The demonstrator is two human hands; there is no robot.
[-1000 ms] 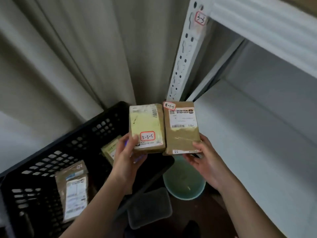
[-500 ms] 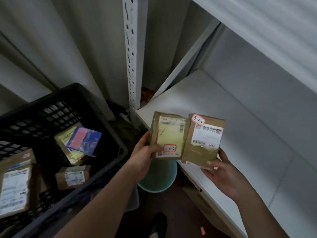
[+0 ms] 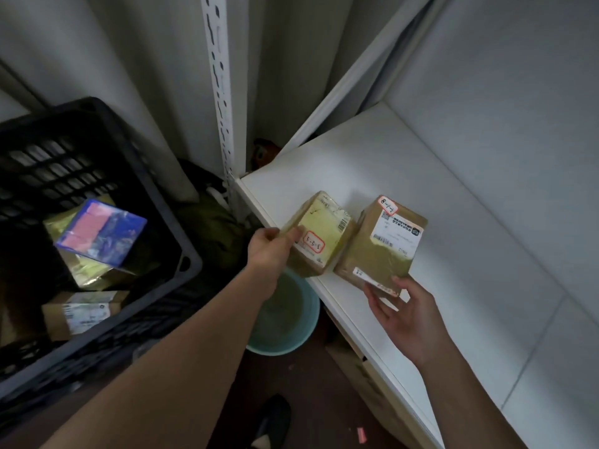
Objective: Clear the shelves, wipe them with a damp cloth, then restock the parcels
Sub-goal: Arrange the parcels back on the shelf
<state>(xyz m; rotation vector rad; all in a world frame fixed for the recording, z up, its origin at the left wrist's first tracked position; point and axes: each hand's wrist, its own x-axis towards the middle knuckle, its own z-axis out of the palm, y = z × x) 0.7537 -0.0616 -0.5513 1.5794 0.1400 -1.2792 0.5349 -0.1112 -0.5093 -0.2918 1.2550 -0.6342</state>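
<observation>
My left hand [image 3: 270,247] grips a small brown parcel with a yellowish label [image 3: 319,233] by its left end, over the front edge of the white shelf [image 3: 437,241]. Beside it on the right, my right hand [image 3: 400,311] holds a second brown parcel with a white shipping label [image 3: 382,244] by its near end, just above the shelf board. The two parcels sit side by side, almost touching. Whether they rest on the board I cannot tell.
A black plastic crate [image 3: 155,202] at the left holds several more parcels, one with a blue and pink cover [image 3: 100,233]. A teal bucket [image 3: 291,322] stands on the floor below the shelf edge. A white perforated upright [image 3: 220,92] rises at the shelf's left corner.
Both hands have carried the two parcels from above the crate rightward and down to the shelf's front edge. The view has swung toward the shelf.
</observation>
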